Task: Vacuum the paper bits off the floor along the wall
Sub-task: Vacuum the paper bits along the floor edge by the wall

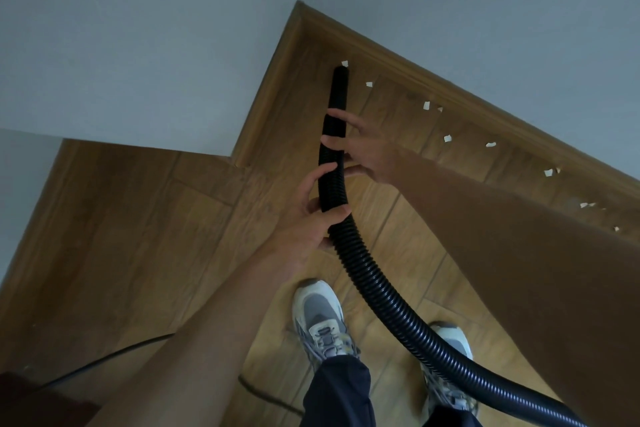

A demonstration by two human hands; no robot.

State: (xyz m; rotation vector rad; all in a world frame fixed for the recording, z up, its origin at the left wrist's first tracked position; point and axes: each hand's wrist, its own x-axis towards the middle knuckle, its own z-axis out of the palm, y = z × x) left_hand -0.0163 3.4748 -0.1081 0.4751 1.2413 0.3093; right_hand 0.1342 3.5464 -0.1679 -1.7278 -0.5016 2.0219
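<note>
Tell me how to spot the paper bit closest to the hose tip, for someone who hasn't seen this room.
Start at the corner where the wooden skirting boards meet. A row of white paper bits runs rightward from there along the right-hand board; this paper bit is the first, nearest the corner. It alone lies right at the black hose's open end.

floor (138,218): brown wood-look planks. Small pale paper bits (448,138) lie in a loose row just beside the baseboard (485,94), from near its corner out to the right frame edge, some in close pairs. Two grey-white sneakers (322,319) stand well away from the baseboard. A thin black cable (114,354) lies farther out, lower left.
</note>
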